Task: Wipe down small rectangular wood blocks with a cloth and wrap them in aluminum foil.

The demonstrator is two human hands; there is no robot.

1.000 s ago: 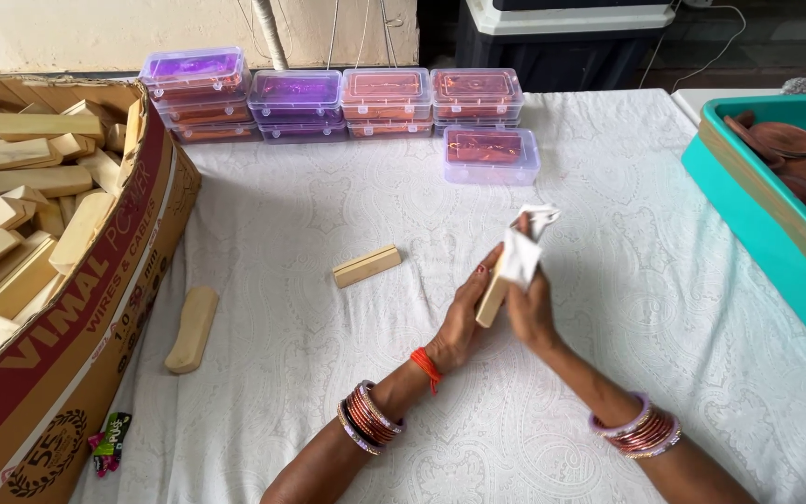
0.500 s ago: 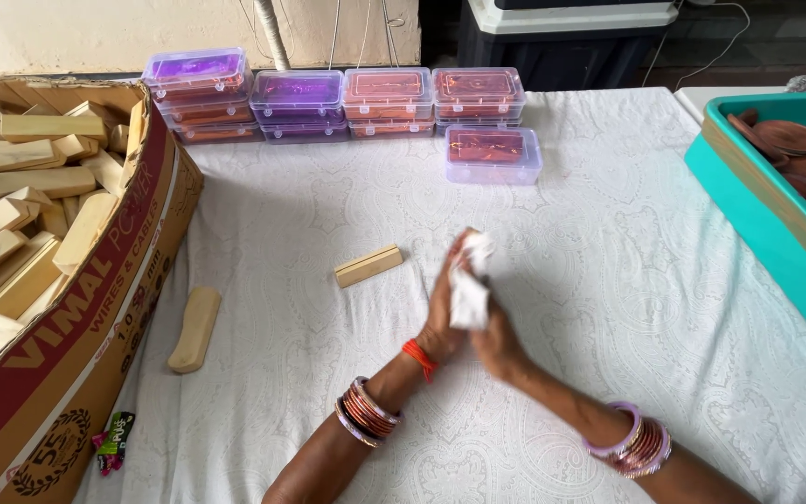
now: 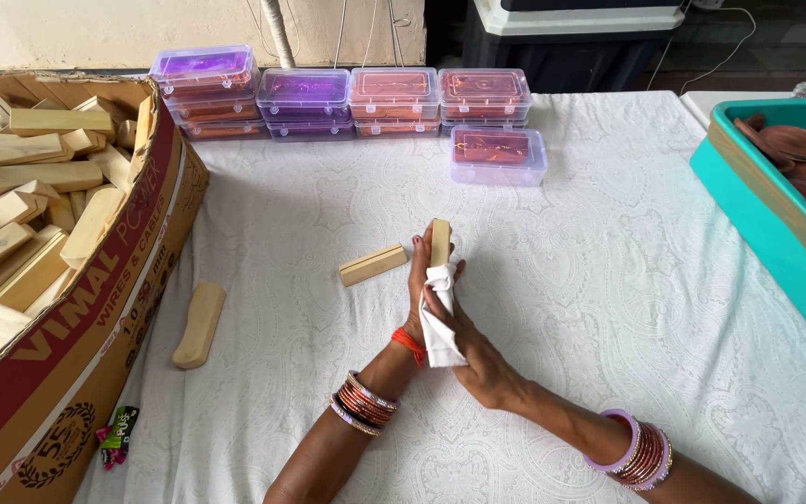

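White patterned cloth covers the worktop [image 3: 608,280], where the left hand [image 3: 422,280] grips an upright wooden block [image 3: 440,241] by its lower end, leaving the top bare, while the right hand [image 3: 473,359] presses a white cloth [image 3: 438,322] against it; a second block [image 3: 372,264] lies just beside them

Bare forearms, stacked bangles on both wrists, orange thread on left.

Table's covered with a white patterned cloth [image 3: 608,280]. A pale, scuffed wall [image 3: 95,33] runs along the far left, with cables hanging down it. Far right it's dark, with a dark cabinet [image 3: 571,47].
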